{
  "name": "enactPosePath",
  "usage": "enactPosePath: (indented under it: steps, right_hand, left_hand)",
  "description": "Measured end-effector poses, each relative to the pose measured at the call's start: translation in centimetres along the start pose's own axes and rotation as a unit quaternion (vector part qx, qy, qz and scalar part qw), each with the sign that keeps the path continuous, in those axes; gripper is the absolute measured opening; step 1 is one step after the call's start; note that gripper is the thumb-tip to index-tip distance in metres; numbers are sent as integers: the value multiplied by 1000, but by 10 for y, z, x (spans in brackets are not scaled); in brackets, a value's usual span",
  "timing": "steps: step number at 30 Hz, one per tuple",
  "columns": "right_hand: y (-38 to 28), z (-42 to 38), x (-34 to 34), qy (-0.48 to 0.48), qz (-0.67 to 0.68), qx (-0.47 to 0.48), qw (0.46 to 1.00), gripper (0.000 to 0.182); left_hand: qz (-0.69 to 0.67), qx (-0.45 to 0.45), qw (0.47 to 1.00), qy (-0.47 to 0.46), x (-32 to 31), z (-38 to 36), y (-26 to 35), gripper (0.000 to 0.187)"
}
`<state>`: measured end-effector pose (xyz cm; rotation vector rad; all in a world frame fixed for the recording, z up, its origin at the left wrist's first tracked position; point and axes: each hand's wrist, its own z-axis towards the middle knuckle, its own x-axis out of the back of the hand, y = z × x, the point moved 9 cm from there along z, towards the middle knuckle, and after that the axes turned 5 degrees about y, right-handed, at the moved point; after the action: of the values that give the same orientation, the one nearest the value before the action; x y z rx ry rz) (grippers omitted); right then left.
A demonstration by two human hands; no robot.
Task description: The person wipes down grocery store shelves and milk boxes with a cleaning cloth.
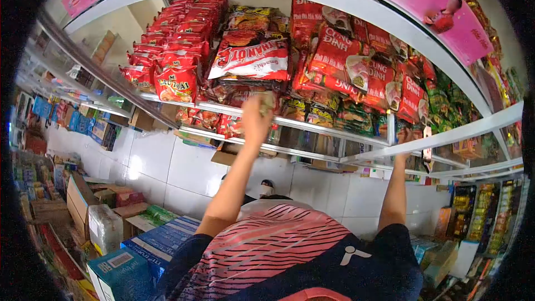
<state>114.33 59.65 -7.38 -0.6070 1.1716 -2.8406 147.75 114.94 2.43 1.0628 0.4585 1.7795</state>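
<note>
Shop shelf [312,125] is crowded; left hand [255,117] grips a small packet [267,102], keep it level. Right hand [402,159]: fingers unclear.

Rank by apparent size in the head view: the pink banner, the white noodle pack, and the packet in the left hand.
1. pink banner, largest.
2. white noodle pack.
3. packet at the left hand, smallest, partly hidden.

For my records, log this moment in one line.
left hand: holding packet at noodle shelf | right hand: on shelf rail, grip unclear
</note>
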Motion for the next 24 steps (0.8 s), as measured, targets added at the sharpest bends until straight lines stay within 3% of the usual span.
enactPosePath:
  steps: [1, 2, 3, 4, 5, 6, 7, 11, 12, 14, 15, 17, 18, 20, 21, 22, 24]
  right_hand:
    - [39, 0, 2, 31, 264, -111, 958, 27]
    - [10, 0, -1, -11, 71, -26, 997, 27]
    - [-19, -2, -3, -19, -186, 78, 979, 27]
    - [-49, -5, -6, 7, -368, 171, 914, 28]
    - [-58, -8, -6, 5, -409, 174, 896, 27]
    - [-63, -9, -8, 2, -407, 154, 900, 27]
    - [-69, -8, -8, 7, -416, 137, 899, 27]
    - [-78, -4, -16, -12, -446, 73, 892, 27]
    - [-87, -1, -18, -69, -473, 22, 878, 28]
    - [-106, -3, -20, -45, -450, 112, 885, 30]
    - [-110, -1, -19, -40, -451, 108, 885, 30]
    - [-129, 0, -25, -37, -486, 172, 856, 31]
    - [-130, 1, -24, -35, -485, 173, 857, 31]
    - [-110, 9, -28, -103, -501, 115, 852, 29]
    - [-129, 11, -25, -68, -463, 197, 861, 24]
    - [-130, 22, -19, -67, -461, 178, 867, 20]
    - [-105, 36, 5, -118, -500, 51, 857, 28]
  left_hand:
    - [-51, -19, 998, -37, -18, -11, 22, 42]
    - [-72, -47, 990, -110, -35, -18, 47, 42]
    - [-54, -90, 987, -121, -38, -24, 58, 42]
    - [-40, -137, 981, -133, -43, -30, 69, 42]
    - [-14, -160, 981, -110, -49, -37, 41, 43]
    - [7, -184, 979, -91, -53, -41, 4, 45]
    - [-29, -84, 988, -124, -39, -28, -18, 51]
    - [-32, -83, 996, 0, 49, 11, -66, 48]
    - [-41, -65, 997, 10, 54, 15, -71, 48]
    - [-22, -40, 999, 18, 29, 10, -61, 46]
    - [-36, -40, 998, -24, 12, 4, -23, 43]
    - [41, -108, 992, -49, -40, -20, 32, 33]
    - [29, -136, 983, -119, -70, -33, 56, 31]
    - [37, -225, 963, -144, -86, -47, 114, 30]
    - [43, -223, 964, -139, -82, -41, 107, 30]
    - [21, -219, 963, -157, -79, -39, 98, 30]
    - [10, -200, 966, -162, -62, -34, 72, 33]
